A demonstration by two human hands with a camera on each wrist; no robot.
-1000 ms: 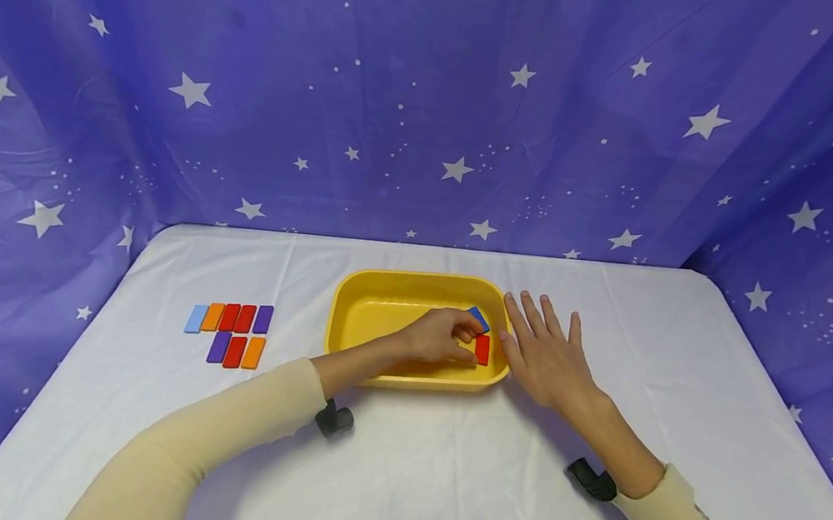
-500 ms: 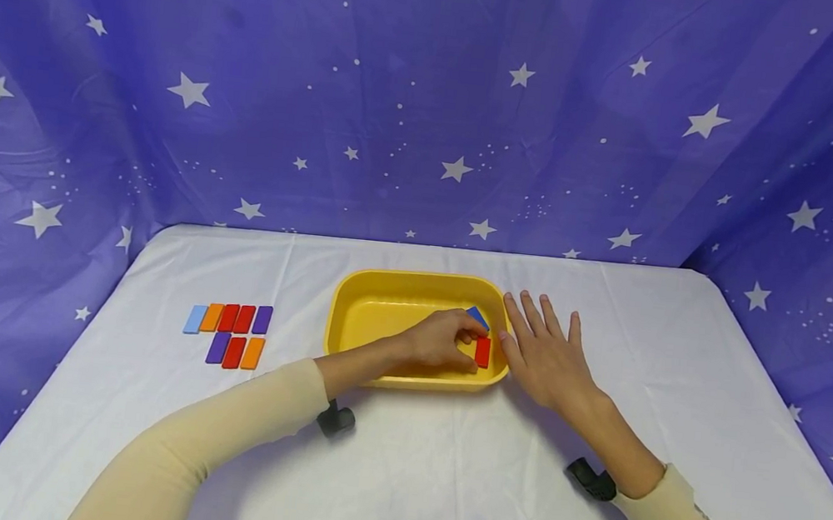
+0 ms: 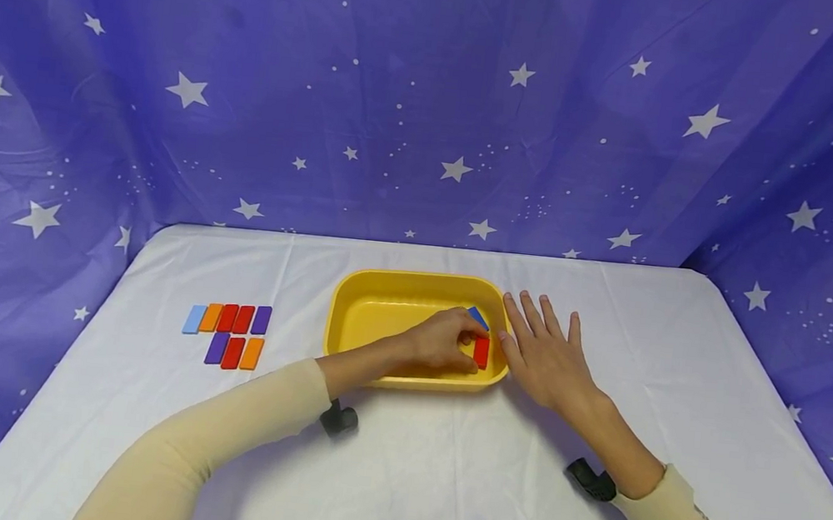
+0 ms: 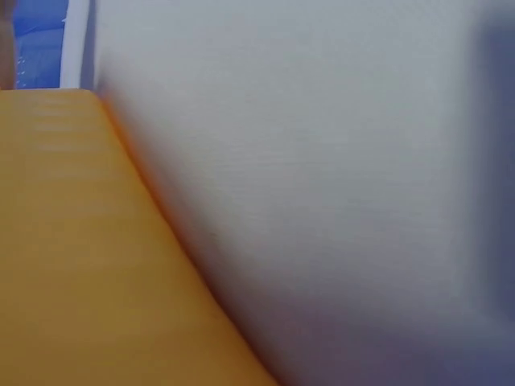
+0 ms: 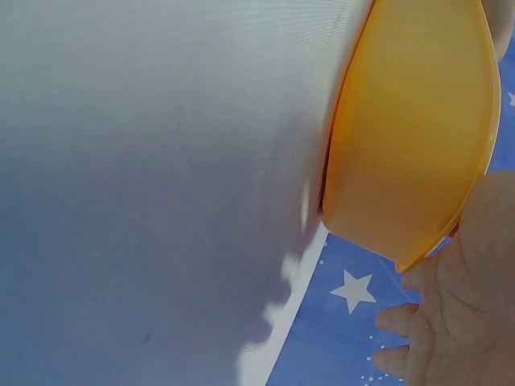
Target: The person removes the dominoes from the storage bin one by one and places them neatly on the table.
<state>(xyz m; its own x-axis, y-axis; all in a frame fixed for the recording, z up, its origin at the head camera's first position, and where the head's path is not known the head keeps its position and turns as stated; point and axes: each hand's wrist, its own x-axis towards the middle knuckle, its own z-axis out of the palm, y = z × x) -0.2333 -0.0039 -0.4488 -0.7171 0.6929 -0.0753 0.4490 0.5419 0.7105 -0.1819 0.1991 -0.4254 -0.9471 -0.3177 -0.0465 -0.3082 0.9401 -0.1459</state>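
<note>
In the head view my left hand [image 3: 446, 340] reaches into the right part of a yellow plastic tub [image 3: 367, 377]. Its thumb and fingertips pinch a small flat red tile [image 3: 481, 352] at the two ends. Just beyond those fingers lies a blue tile [image 3: 479, 317], partly covered by them. My right hand [image 3: 546, 358] has its fingers straight and spread, with the thumb side against the tub's right rim. The right wrist view shows the palm of that right hand [image 5: 467, 297] beside the tub's wall [image 5: 410, 121]. Only the tub's outer wall [image 4: 96, 241] fills the left wrist view's lower left.
Several coloured tiles lie in two rows on the white cloth left of the tub, among them a light blue tile [image 3: 194, 319] and an orange tile [image 3: 252, 353]. A purple starry curtain [image 3: 401, 108] hangs behind the white-covered table [image 3: 425, 478].
My left thumb and fingers have closed in on the red tile's ends, and the tile has shifted very slightly. The right hand stays where it was.
</note>
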